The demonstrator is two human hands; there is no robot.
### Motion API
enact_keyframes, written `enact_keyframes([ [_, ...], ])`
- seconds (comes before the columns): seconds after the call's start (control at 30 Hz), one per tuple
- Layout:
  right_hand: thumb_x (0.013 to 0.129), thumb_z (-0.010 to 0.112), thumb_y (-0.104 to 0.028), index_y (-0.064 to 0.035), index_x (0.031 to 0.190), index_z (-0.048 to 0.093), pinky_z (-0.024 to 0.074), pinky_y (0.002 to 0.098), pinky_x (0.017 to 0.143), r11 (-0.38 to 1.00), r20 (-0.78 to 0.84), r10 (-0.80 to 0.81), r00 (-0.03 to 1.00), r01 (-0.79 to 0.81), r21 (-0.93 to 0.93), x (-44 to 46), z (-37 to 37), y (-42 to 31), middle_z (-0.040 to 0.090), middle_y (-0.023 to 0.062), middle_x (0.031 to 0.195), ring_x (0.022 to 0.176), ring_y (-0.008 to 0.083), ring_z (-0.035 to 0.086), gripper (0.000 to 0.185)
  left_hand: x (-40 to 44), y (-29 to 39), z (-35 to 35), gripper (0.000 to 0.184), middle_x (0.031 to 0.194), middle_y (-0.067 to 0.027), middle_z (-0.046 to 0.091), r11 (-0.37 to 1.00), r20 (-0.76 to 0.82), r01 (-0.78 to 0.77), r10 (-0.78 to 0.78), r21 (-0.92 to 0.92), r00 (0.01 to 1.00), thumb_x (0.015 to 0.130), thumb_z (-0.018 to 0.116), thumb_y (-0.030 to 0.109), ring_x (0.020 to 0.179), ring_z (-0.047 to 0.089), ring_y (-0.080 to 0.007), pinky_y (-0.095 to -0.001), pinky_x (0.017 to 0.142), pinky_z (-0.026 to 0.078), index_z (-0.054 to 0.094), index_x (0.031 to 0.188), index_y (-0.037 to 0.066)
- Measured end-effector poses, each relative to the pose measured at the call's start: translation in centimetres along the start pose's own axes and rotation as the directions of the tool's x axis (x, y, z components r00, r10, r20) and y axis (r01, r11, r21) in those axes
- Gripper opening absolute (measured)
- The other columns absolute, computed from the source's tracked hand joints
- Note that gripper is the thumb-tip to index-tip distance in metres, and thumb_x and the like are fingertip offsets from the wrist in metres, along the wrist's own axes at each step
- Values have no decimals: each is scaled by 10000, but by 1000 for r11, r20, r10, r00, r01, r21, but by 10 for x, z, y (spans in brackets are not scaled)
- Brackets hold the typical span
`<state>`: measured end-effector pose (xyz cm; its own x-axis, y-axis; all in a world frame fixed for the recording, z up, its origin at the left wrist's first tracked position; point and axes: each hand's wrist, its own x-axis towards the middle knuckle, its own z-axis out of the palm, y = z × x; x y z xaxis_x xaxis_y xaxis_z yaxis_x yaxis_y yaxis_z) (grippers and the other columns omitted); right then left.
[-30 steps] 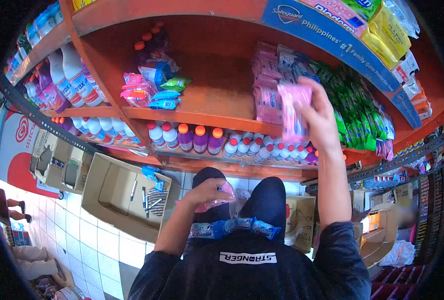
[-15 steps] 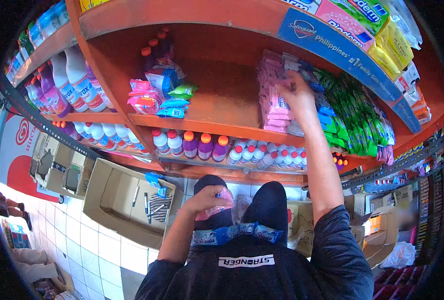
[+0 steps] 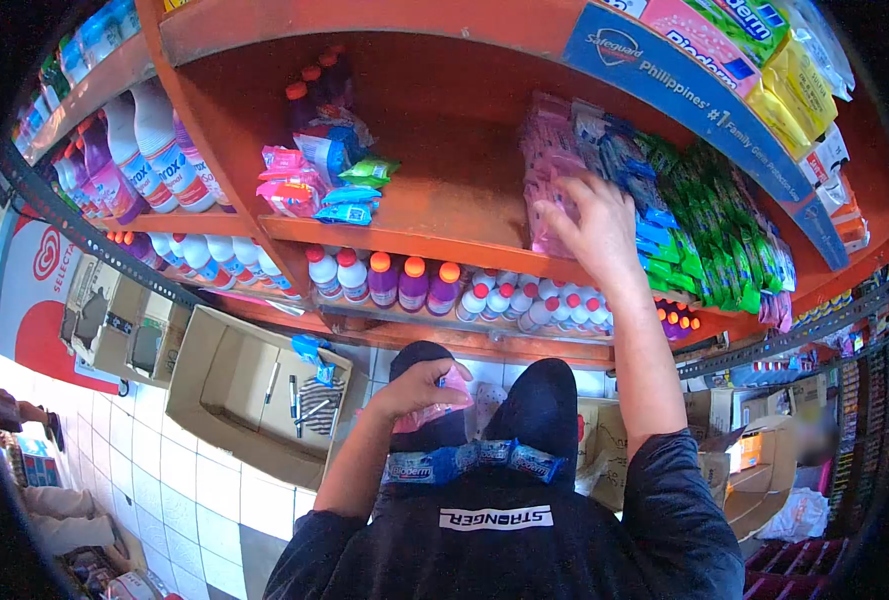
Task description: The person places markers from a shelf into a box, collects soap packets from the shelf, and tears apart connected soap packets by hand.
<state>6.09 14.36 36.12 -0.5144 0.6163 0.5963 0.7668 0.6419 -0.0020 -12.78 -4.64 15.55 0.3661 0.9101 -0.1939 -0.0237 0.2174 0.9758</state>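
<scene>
Over the lap, my left hand [image 3: 416,392] is closed around a pink packet [image 3: 446,392]. My right hand [image 3: 596,222] is at the shelf, its curved fingers apart, touching the front of the stacked pink packets [image 3: 548,150]; nothing shows gripped in it. Blue packets [image 3: 619,160] and green packets [image 3: 714,220] stand in rows to the right of the pink stack. A strip of blue packets [image 3: 469,460] lies across my lap.
An orange shelf [image 3: 434,215] holds a mixed packet pile [image 3: 324,180] at left. Bottles [image 3: 414,283] line the lower shelf. A cardboard box [image 3: 219,385] with pens is on the floor at left, another box [image 3: 764,480] at right. Part of a person [image 3: 64,515] shows at far left.
My right hand first held a pink packet in front of the shelf, then reached onto the pink stack. Now it is lower at the stack's front with fingers spread. My left hand stays over the lap.
</scene>
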Motion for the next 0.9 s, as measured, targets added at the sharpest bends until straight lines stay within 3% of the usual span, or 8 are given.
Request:
enact_keyframes([
  [0.17,788,646,-434,-106,1029,664,379,441,822,999,-116,-54,992,54,-5,-2,-4,-2,611,106,1092,978,296,565,408,2,0,3,469,969,-32,570,995,-18,-39,40,95,999,771,745,224,918,533,-107,-262,811,442,545,1158,50],
  [0.27,781,669,-395,-80,1035,654,383,420,849,982,-239,-86,967,122,141,-7,-27,-18,605,121,1091,992,294,564,405,10,-27,6,443,998,-2,562,971,-137,-201,183,-132,974,789,725,128,911,530,-107,-255,827,429,510,1168,49],
  [0.4,763,706,-254,-40,1020,631,432,402,837,727,265,-36,964,-156,669,-68,-23,-64,607,141,1062,1021,328,556,343,5,-15,19,530,1030,-36,504,905,-395,-284,146,-316,907,911,553,358,966,489,-132,-285,883,402,396,1321,60],
  [0.47,758,710,-235,-32,1078,594,449,418,851,732,484,-75,872,-281,621,-108,14,-86,584,157,1113,1048,347,547,396,11,-18,29,547,1090,-58,514,829,-525,-469,264,-306,809,934,485,413,1035,483,-146,-298,917,388,382,1330,51],
  [0.6,763,704,-284,-56,1199,521,448,428,871,753,439,-178,881,-165,637,-189,90,-117,529,171,1185,1042,374,542,525,15,-26,31,563,1162,-78,530,730,-703,-659,370,-185,607,951,433,464,1097,493,-177,-320,956,373,385,1314,37],
  [0.63,764,702,-294,-62,1216,510,445,431,875,771,474,-175,863,-179,611,-198,94,-121,518,174,1201,1038,380,541,544,11,-22,28,488,1125,-72,548,702,-756,-634,211,-324,620,949,475,405,1073,509,-174,-317,953,379,441,1257,28],
  [0.8,750,691,-355,-83,1133,561,436,466,849,807,718,-224,659,-288,516,-197,86,-113,578,148,1065,1027,340,555,487,-40,-6,5,284,1052,-118,584,959,-619,-182,280,219,734,869,600,152,1027,562,-246,-318,907,439,555,1114,16],
  [0.9,737,690,-321,-73,1040,585,439,455,821,794,761,-308,571,-286,536,-192,87,-112,584,143,1006,997,328,566,406,-60,-3,0,395,1066,-169,571,742,-378,-5,348,671,858,774,692,192,990,586,-306,-369,811,494,563,1117,44],
])
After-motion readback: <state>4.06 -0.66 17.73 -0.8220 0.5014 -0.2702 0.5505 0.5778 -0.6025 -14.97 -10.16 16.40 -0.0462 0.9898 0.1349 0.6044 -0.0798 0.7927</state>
